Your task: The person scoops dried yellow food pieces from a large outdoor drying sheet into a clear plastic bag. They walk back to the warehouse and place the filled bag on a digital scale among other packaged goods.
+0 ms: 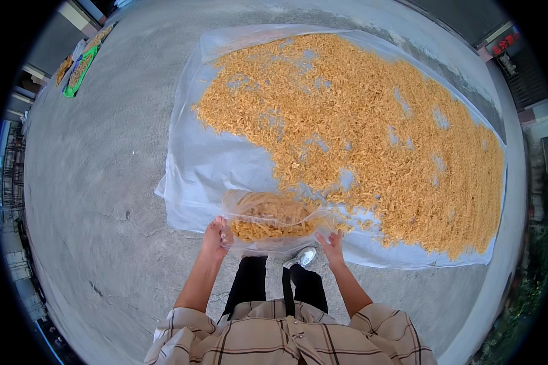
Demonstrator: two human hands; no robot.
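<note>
A clear plastic bag (268, 210), partly filled with yellow-orange dried strips (271, 230), hangs in front of my legs with its mouth spread wide. My left hand (215, 236) is closed on the bag's left edge. On the opposite side, my right hand (330, 243) grips the right edge between thumb and fingers. Behind the bag, a large pale plastic sheet (219, 158) lies on the ground. Many more of the same strips (359, 128) are spread across it, thickest in the middle and right. What kind of food the strips are, I cannot tell.
Grey concrete ground (103, 176) surrounds the sheet. At the far left, a green-edged mat (79, 74) holds other spread-out material beside a wall. Green plants (517, 310) grow at the right edge. My shoe (301, 258) stands close to the sheet's near edge.
</note>
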